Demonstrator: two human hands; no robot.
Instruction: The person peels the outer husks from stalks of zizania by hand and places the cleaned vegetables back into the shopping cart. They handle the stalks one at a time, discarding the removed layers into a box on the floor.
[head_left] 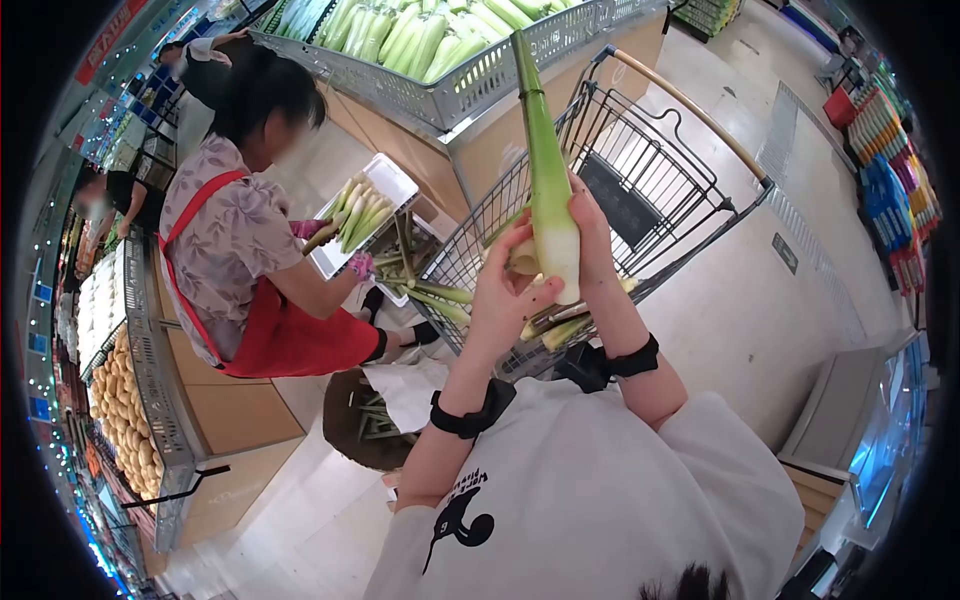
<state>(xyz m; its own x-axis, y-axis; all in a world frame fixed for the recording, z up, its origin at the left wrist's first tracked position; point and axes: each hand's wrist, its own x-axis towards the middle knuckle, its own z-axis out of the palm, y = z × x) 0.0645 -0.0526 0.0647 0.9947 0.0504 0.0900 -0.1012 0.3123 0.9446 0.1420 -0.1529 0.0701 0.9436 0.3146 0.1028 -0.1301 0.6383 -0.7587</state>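
Observation:
Upright in front of me stands a water bamboo shoot (550,190), green at its narrow top and white toward its base. Its lower part is between my two hands, above a wire shopping cart (655,130). My left hand (505,290) curls round the lower left side, thumb near the white base, with a pale husk piece (524,258) beside its fingers. Along the right side, my right hand (592,235) is closed on the shoot. More shoots (567,332) lie in the cart below my wrists, partly hidden by them.
A person in a red apron (290,330) crouches at left, gloved hands at a white tray (400,180) of pale shoots. Behind it rises a grey vegetable bin (450,105). A carton (350,425) with trimmings stands on the floor. Potatoes (125,410) fill a left-hand display.

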